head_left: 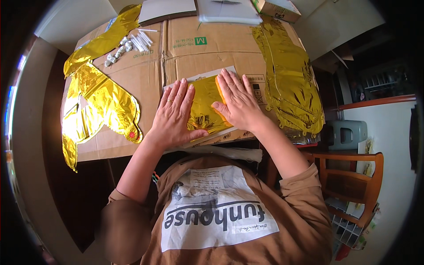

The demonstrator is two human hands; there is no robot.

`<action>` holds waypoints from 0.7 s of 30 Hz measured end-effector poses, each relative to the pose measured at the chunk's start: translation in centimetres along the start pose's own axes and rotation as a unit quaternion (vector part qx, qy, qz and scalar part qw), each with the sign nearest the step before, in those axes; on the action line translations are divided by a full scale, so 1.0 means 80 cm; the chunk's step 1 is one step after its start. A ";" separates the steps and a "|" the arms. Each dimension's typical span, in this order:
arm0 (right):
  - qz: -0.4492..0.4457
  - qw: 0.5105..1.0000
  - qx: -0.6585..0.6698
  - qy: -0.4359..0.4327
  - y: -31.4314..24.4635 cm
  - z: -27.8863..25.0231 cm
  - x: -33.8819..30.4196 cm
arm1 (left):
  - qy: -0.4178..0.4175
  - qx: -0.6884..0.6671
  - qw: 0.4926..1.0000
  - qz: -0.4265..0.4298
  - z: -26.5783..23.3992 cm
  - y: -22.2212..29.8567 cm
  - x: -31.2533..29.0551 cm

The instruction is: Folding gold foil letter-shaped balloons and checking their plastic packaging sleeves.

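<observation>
Head view, seen from above. The left hand [173, 113] and the right hand [239, 100] lie palm down at either side of a folded gold foil sheet [204, 98], which rests on a white sheet [206, 75] near the front edge of the cardboard-topped table [140, 81]. Each grip is open and flat, fingers extended, with nothing grasped. The step in hand appears to be pressing the foil smooth; the next move would call for even pressure, with the folded edges kept aligned. Containers: a small carton [278, 9] stands at the far right, its contents hidden; a translucent packet [229, 14] lies beside it, its contents indistinct. White sticks [141, 42] lie loose near small white bundles [128, 45]. Gold foil pieces [106, 99] flank the work.
</observation>
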State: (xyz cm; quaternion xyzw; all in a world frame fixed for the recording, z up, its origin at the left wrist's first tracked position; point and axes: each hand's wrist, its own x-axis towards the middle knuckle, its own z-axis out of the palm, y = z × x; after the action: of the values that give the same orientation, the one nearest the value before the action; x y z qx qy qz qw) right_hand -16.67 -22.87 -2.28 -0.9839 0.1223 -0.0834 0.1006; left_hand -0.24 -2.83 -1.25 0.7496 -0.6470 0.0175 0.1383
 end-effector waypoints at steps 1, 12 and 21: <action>-0.001 1.000 -0.007 -0.001 0.000 0.000 0.000 | 0.002 -0.002 1.000 0.001 0.001 -0.001 0.000; -0.012 1.000 -0.017 0.005 0.000 -0.003 0.001 | 0.059 -0.106 0.986 -0.117 -0.047 -0.026 -0.034; -0.018 1.000 -0.025 0.007 -0.001 -0.001 0.002 | 0.045 -0.066 0.996 -0.041 -0.020 -0.004 -0.023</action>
State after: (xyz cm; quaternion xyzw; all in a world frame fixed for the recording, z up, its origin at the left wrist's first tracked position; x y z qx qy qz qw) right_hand -16.50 -22.88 -2.13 -0.9874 0.1071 -0.0895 0.0740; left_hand 0.01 -0.66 -0.12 0.7630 -0.6087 0.0031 0.2174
